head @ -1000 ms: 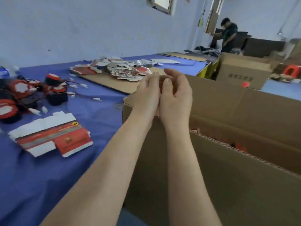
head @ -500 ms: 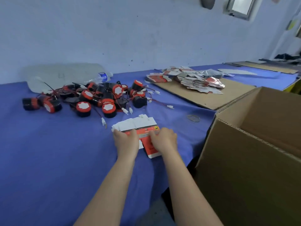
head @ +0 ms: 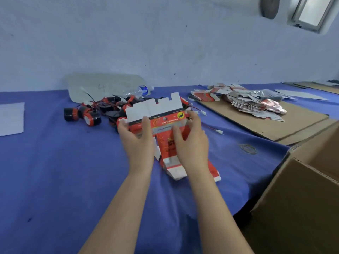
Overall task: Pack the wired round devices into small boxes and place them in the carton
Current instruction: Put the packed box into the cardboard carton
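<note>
My left hand (head: 136,142) and my right hand (head: 190,142) hold one flat, unfolded red and white small box (head: 161,114) lifted off the blue table, thumbs on its printed face. A second flat box (head: 174,167) lies on the cloth beneath my right hand. Behind the raised box sits a pile of red and black wired round devices (head: 86,116), partly hidden by it. The open brown carton (head: 297,198) stands at the right edge of the table.
A stack of flat boxes (head: 244,101) lies on a cardboard sheet (head: 266,125) at the back right. A rubber band (head: 248,149) lies near the carton. A plastic water bottle (head: 137,91) and a clear bag sit by the wall; white paper (head: 11,118) lies far left.
My hands left the carton, came down on the flat boxes on the table, and now have lifted the top one clear of the cloth. The view swung left, away from the carton.
</note>
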Action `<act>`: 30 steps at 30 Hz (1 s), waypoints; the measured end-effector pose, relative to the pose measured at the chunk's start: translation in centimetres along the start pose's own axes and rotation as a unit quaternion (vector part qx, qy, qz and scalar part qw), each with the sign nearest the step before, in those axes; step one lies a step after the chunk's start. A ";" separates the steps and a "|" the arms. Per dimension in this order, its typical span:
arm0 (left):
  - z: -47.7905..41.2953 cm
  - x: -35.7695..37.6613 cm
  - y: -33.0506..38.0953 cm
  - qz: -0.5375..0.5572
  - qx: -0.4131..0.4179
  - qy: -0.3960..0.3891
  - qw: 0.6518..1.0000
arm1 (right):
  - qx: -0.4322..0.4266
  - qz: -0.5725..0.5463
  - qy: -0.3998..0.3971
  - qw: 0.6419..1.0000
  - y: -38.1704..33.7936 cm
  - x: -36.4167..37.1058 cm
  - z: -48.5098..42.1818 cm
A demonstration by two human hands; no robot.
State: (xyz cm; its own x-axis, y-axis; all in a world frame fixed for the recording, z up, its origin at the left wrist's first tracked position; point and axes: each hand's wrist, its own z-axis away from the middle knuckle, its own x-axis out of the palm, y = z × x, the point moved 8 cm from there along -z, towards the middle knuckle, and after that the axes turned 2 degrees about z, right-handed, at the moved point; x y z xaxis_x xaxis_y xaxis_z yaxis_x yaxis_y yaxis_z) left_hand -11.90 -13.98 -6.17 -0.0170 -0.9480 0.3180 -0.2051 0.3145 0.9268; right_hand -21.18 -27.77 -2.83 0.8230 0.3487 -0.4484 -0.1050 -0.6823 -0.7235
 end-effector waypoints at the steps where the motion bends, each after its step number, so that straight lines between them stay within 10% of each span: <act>1: -0.9 -1.0 1.1 -0.006 0.027 0.011 1.000 | -0.021 0.000 -0.013 1.000 -1.2 1.3 -0.3; 13: -7.3 -15.9 3.0 -0.091 0.135 0.103 0.981 | -0.037 -0.279 -0.280 0.918 -10.4 21.9 7.0; 30: -6.5 -15.7 0.6 -0.119 0.088 0.049 0.988 | 0.148 -0.394 -0.263 0.868 -6.3 22.2 5.2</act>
State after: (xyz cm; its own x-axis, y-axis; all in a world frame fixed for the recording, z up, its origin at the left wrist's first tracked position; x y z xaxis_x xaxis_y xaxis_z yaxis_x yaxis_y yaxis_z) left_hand -5.44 1.44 -9.27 0.1447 -0.9822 0.1199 -0.3586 0.0609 0.9315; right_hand -5.21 -12.35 -10.93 0.3438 0.9307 0.1247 0.1721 0.0681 -0.9827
